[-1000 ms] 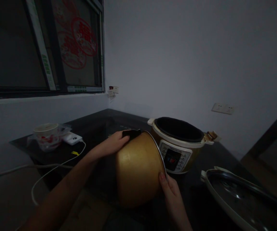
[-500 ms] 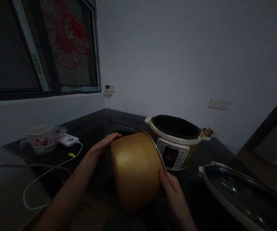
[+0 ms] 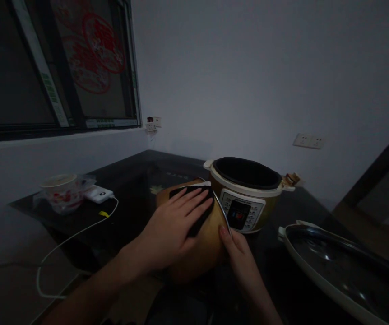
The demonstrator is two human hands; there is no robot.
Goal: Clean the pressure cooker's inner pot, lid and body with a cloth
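Note:
A gold inner pot [image 3: 211, 239] with a shiny metal rim is tilted on its side in front of me, its mouth facing right. My left hand [image 3: 172, 225] lies with fingers extended on a black cloth [image 3: 200, 221], pressing it against the pot's outer wall near the rim. White shows along the cloth's far edge. My right hand [image 3: 238, 248] grips the rim at the lower right, thumb on the outside and the other fingers mostly hidden. Just behind the pot stands the electric cooker body [image 3: 265, 210], lidless, with its dark cavity facing up.
The cooker lid [image 3: 340, 271] lies at the right on the black table [image 3: 130, 176]. At the left are a bowl in a plastic bag [image 3: 62, 194] and a white device [image 3: 99, 194] with a cable [image 3: 76, 234]. A window [image 3: 89, 67] and wall sockets [image 3: 308, 141] are behind.
My left hand has moved from the pot's far left side onto its upper wall, and the black cloth now shows under it. My right hand keeps its grip on the rim.

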